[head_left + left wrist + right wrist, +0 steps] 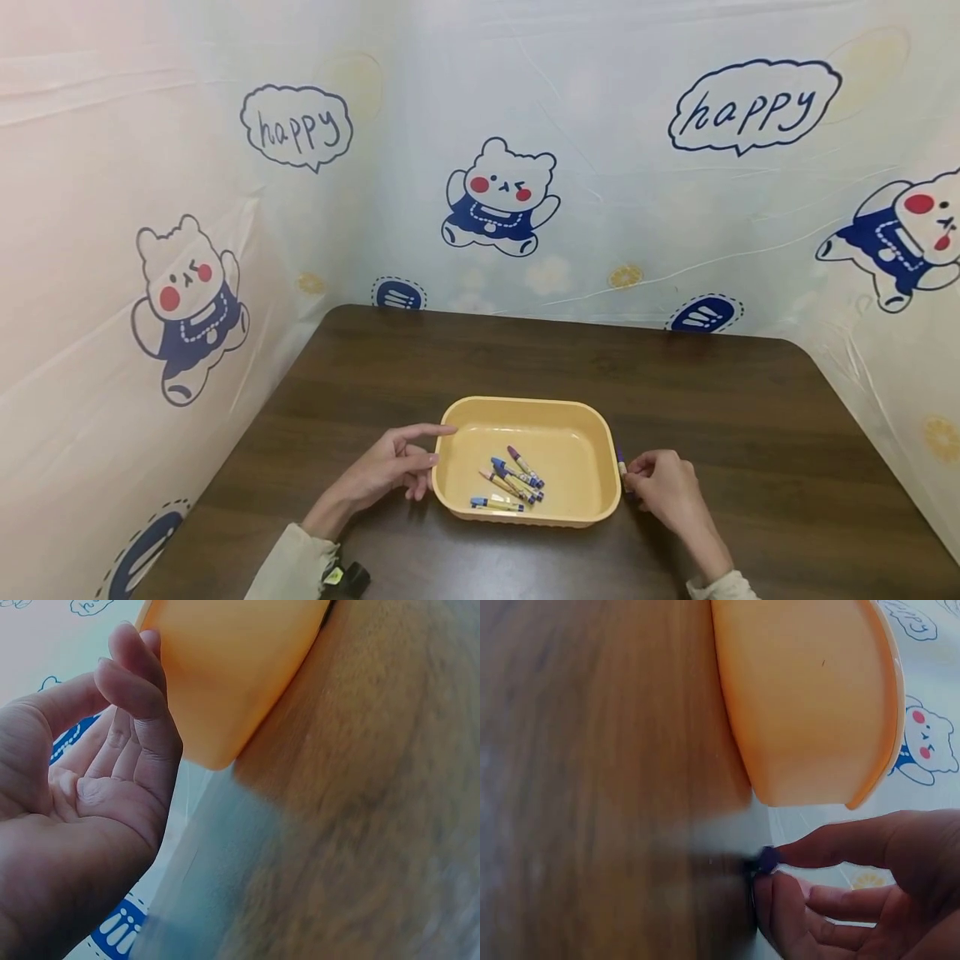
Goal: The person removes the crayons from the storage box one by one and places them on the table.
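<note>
On the table stands a yellow plastic basin (573, 479), with several crayons (517, 483) in paper wrappers lying loosely together in its left half. My left hand (390, 467) is at the basin's left side. Its index finger reaches straight over the rim and its thumb tip is right at the outer edge, while the other fingers bend loosely below. Beyond the right wall, my right hand (667, 487) pinches a purple-tipped crayon (621, 460) between thumb and fingers, low over the table. In the right wrist view the purple end of this crayon (767, 859) shows between the fingertips.
The dark brown wooden table (555, 354) carries the basin near its front. Printed curtains (600, 208) with bears and "happy" bubbles enclose its back and both sides. A small black device (348, 579) sits by the left sleeve.
</note>
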`<state>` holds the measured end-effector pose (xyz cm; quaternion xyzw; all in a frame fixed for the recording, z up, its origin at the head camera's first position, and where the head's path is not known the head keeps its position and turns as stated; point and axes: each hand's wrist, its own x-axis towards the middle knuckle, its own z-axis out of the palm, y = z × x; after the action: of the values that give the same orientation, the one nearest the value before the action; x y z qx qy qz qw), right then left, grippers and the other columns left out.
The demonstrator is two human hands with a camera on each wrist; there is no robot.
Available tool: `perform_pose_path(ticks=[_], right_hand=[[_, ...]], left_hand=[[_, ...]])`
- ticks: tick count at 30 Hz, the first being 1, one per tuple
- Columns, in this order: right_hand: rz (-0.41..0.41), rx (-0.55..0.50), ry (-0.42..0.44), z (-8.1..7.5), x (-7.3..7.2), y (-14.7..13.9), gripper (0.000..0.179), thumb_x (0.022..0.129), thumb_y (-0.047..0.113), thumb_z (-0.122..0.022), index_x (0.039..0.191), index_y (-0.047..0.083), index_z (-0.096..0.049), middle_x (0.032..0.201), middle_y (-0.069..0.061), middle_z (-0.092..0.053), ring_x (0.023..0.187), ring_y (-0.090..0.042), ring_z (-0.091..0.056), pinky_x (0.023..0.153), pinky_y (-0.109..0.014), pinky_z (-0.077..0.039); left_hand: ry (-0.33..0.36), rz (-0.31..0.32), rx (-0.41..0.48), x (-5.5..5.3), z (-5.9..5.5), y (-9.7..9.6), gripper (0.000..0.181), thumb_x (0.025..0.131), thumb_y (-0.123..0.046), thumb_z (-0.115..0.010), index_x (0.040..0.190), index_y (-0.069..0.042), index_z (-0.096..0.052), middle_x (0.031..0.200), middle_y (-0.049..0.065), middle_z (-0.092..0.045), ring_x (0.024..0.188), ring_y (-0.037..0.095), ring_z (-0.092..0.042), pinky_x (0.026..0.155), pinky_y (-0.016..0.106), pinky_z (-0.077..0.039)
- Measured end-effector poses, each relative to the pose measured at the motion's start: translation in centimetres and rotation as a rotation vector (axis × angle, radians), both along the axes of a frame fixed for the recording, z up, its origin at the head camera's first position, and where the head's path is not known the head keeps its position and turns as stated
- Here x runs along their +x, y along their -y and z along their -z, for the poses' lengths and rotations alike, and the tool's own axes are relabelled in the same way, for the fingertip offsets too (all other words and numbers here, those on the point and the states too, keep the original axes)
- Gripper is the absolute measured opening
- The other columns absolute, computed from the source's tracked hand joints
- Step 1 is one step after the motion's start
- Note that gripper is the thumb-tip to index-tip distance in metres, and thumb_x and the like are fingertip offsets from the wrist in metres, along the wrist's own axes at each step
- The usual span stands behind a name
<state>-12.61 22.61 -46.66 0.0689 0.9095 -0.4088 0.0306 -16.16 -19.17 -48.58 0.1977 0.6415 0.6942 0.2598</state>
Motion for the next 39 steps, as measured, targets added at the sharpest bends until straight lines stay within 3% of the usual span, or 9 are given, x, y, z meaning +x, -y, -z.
perform_pose_path(ticks=[15,22,26,32,39], right_hand=[[-0.008,-0.002,0.018,-0.3,0.2,0.2,0.010,0.085,0.005,-0.073,0.085,-0.003,-0.069,0.070,-0.005,-0.067,0.058,-0.016,-0.064,0.050,-0.029,-0.056],[-0.011,0.048,-0.030,-0.8,0.2,-0.1,0.012,0.085,0.010,-0.074,0.086,-0.001,-0.071,0.071,-0.003,-0.068,0.054,-0.016,-0.064,0.048,-0.028,-0.053],[-0.040,0.094,-0.066,-1.7,0.1,0.0,0.013,0.085,0.011,-0.072,0.090,-0.001,-0.071,0.072,-0.002,-0.068,0.053,-0.015,-0.062,0.048,-0.029,-0.051],[-0.068,0.175,-0.171,-3.8,0.4,0.9,0.010,0.084,0.012,-0.072,0.091,0.004,-0.074,0.074,0.000,-0.067,0.065,-0.012,-0.059,0.056,-0.027,-0.048],[-0.135,0.163,-0.271,-6.4,0.7,3.4,0.004,0.083,0.007,-0.072,0.087,0.007,-0.074,0.073,0.002,-0.065,0.067,-0.010,-0.058,0.059,-0.023,-0.049]], left_hand=[[-0.028,0.004,0.004,0.1,-0.3,0.3,0.050,0.099,0.001,-0.054,0.147,0.007,-0.039,0.076,0.008,-0.070,0.058,0.013,-0.062,0.054,0.023,-0.054],[-0.042,0.001,-0.020,0.1,-0.5,0.5,0.049,0.099,0.001,-0.056,0.145,0.007,-0.042,0.076,0.010,-0.069,0.055,0.014,-0.061,0.054,0.024,-0.054],[-0.044,-0.005,-0.034,0.1,-0.6,0.7,0.049,0.099,0.000,-0.057,0.145,0.006,-0.043,0.076,0.010,-0.070,0.055,0.014,-0.061,0.054,0.024,-0.054],[-0.031,-0.007,-0.045,0.0,-0.5,0.7,0.049,0.099,-0.003,-0.058,0.145,0.004,-0.044,0.076,0.011,-0.070,0.054,0.014,-0.060,0.053,0.024,-0.054],[-0.034,-0.008,-0.049,0.0,-0.4,0.5,0.048,0.099,-0.003,-0.058,0.145,0.004,-0.045,0.075,0.011,-0.070,0.054,0.014,-0.059,0.053,0.024,-0.054]])
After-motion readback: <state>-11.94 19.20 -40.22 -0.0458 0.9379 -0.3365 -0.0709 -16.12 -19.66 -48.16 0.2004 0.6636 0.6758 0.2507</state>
